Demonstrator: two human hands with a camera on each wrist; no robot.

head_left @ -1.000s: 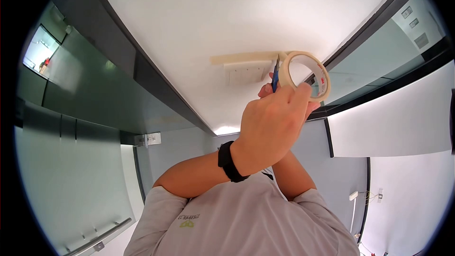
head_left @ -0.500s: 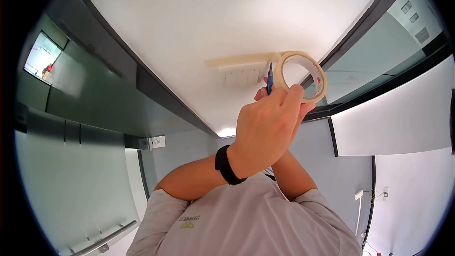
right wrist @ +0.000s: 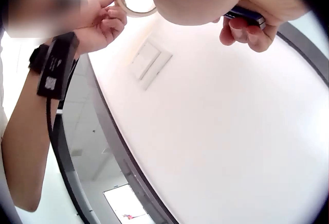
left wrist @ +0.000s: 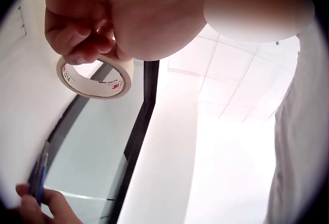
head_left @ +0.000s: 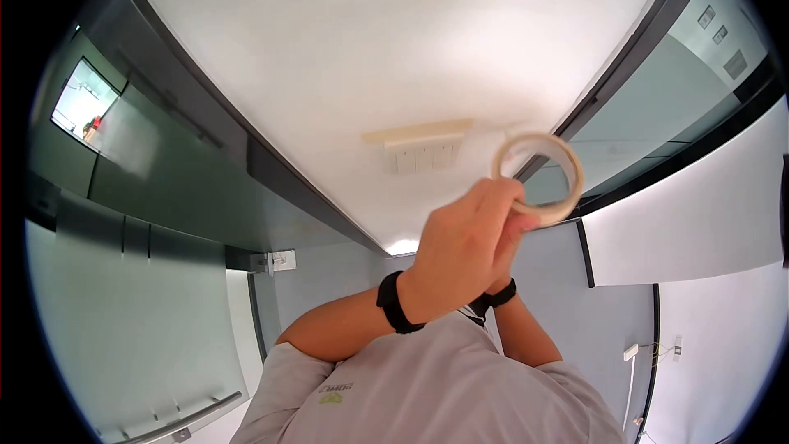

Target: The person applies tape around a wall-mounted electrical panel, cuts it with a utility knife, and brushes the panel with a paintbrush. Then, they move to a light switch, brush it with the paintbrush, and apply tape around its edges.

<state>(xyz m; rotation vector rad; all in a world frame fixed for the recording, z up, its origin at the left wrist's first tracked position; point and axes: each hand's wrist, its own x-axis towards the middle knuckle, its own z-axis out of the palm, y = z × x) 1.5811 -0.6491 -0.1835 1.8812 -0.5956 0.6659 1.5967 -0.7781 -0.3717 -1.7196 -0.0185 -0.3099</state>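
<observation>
My left hand (head_left: 464,242) pinches a roll of masking tape (head_left: 569,166) by its lower rim, beside the wall. In the right wrist view my right hand (right wrist: 259,39) grips a blue utility knife (right wrist: 245,15); the left wrist view shows the knife pointing up, below the tape roll. In the head view the right hand is hidden behind the left one, with just its wrist and band in sight. A strip of masking tape (head_left: 417,131) sticks to the white wall along the top edge of a light switch panel (head_left: 423,158). The roll stands apart from that strip.
Dark frames border the white wall (head_left: 394,41) on both sides, with a glass pane (head_left: 641,123) at right and a dark glossy panel (head_left: 164,148) at left. A frosted glass door (head_left: 140,312) with a metal handle (head_left: 177,419) is at lower left.
The tape roll has come away from the strip on the wall and moved down and slightly right with my left hand. The right hand and knife have dropped out of sight behind it.
</observation>
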